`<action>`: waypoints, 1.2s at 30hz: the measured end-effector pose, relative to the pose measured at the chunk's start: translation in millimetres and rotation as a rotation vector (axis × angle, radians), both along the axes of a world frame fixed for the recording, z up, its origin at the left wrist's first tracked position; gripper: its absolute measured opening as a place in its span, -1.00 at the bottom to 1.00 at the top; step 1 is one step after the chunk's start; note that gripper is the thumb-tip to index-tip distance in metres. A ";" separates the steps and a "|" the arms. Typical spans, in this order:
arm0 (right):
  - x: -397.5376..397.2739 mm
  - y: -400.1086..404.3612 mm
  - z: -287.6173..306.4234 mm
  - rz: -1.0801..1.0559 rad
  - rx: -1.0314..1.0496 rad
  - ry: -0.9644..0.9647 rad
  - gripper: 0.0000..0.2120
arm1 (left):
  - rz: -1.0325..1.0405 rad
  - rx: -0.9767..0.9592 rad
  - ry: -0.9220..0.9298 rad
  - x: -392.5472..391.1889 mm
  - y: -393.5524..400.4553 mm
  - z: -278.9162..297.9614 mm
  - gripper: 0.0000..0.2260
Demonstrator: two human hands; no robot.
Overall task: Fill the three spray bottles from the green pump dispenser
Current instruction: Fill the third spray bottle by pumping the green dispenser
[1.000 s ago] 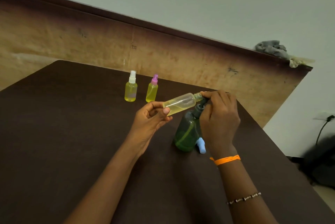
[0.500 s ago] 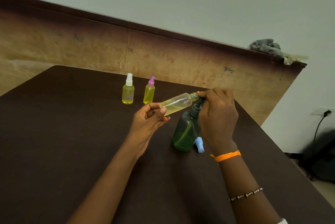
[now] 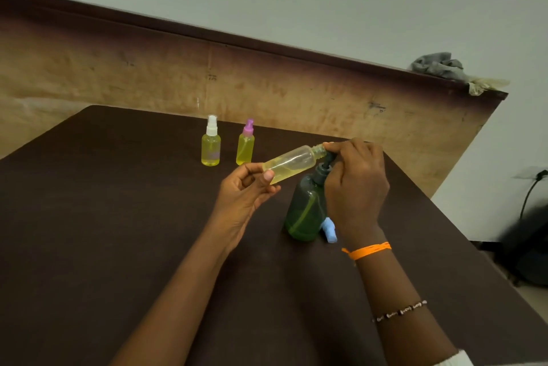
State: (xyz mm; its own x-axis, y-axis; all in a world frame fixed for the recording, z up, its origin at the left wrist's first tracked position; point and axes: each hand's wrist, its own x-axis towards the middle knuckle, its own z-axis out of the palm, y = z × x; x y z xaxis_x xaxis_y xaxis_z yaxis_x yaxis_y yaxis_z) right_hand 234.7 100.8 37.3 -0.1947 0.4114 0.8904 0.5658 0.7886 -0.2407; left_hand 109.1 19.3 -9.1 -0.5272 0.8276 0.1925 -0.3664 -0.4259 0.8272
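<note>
Change: since a second ago your hands, the open bottle and the dispenser sit as they did; only your head has shifted, so everything lies lower in view.
Open bottle: your left hand (image 3: 246, 196) pinches the capless bottle (image 3: 292, 163) at its base, between thumb and curled fingers, and holds it off the bench (image 3: 118, 232). Its long axis lies near level, tilted a little, neck pointing right and slightly up toward the pump nozzle.
Contents: yellow liquid pools along its lower side, filling roughly half; the upper side is clear.
Dispenser: the green dispenser (image 3: 305, 214) stands upright near the bench's right edge, just below the bottle's neck. Through its tinted wall you see liquid low in the body and the dip tube slanting through it.
Right hand: your right hand (image 3: 355, 185) curls over the pump head, fingertips at the bottle's mouth; whether they touch the neck you cannot tell.
Cap: a blue cap (image 3: 330, 230) lies on the bench, touching or just beside the dispenser's right base.
Other bottles: the white-capped bottle (image 3: 210, 144) and pink-capped bottle (image 3: 245, 146) stand upright side by side near the far edge, both nearly full of yellow liquid.
</note>
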 end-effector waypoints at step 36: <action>-1.0 -1.9 -9.1 0.029 -0.017 0.004 -0.65 | -0.002 -0.009 0.023 -3.5 1.1 1.2 -0.77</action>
State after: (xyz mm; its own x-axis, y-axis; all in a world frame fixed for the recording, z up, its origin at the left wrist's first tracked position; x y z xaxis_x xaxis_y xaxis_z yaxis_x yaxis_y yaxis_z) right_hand 233.6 98.9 28.2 -0.2032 0.4206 0.8842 0.5422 0.8003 -0.2561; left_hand 105.6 20.4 -7.8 -0.5213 0.8304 0.1967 -0.3483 -0.4174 0.8393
